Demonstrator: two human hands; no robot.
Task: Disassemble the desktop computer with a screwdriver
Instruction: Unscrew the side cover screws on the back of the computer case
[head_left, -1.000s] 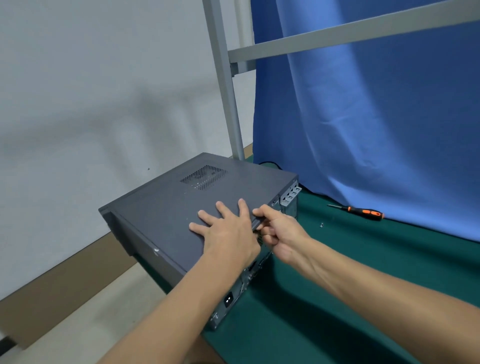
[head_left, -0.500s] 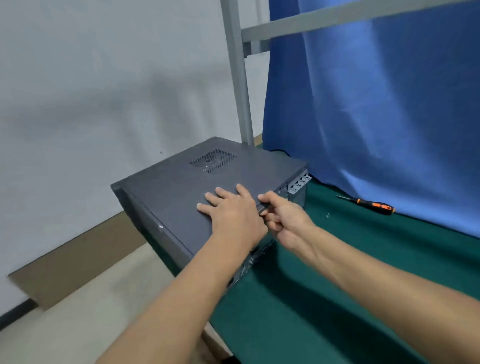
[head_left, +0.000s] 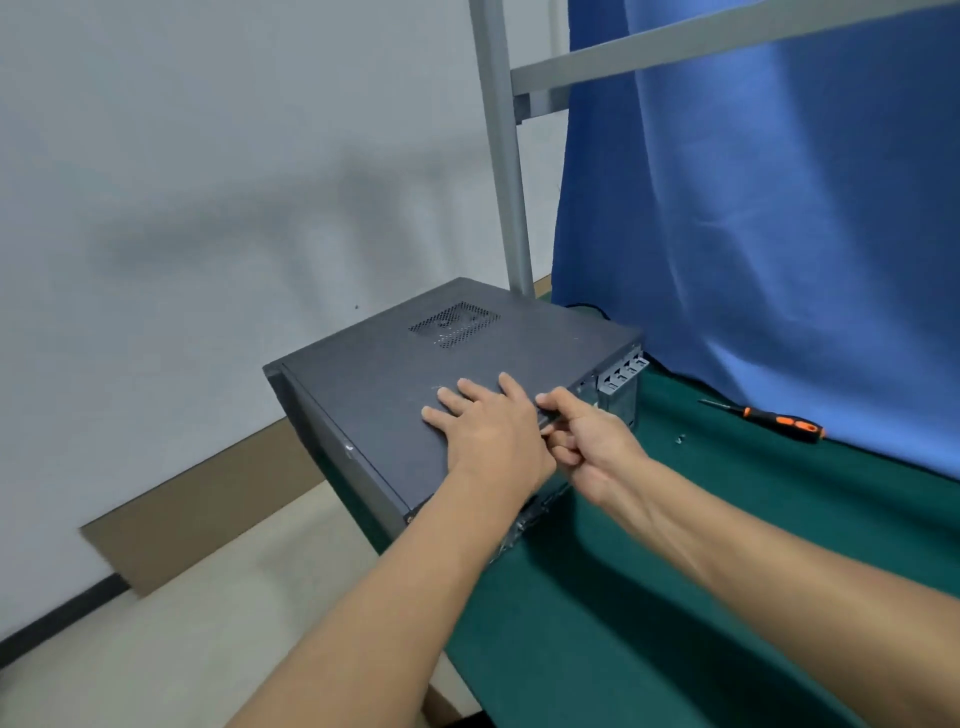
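Currently in view: a dark grey metal desktop computer case, laid flat at the left end of a green-covered table.
Cover panel: the case's broad dark grey cover panel is turned upward; a perforated vent grille is seen near its far side.
L hand: the left hand is laid palm-down on the cover panel near its right edge, fingers straight and slightly spread, nothing gripped.
R hand: the right hand is placed just beside the L hand, touching it; the panel's right edge is pinched btwn thumb on top and curled fingers underneath.
Rear of case: silver slot brackets are exposed at the far right corner, just beyond the R hand.
Screwdriver: an orange-and-black-handled screwdriver is left lying on the table, well apart from both hands, near the foot of a blue cloth curtain.
Small parts: two tiny silver screws are seen on the table btwn case and screwdriver.
Background: a grey metal frame post w/ a crossbar is stood behind the case; a brown cardboard sheet is leant at the base of the pale wall.
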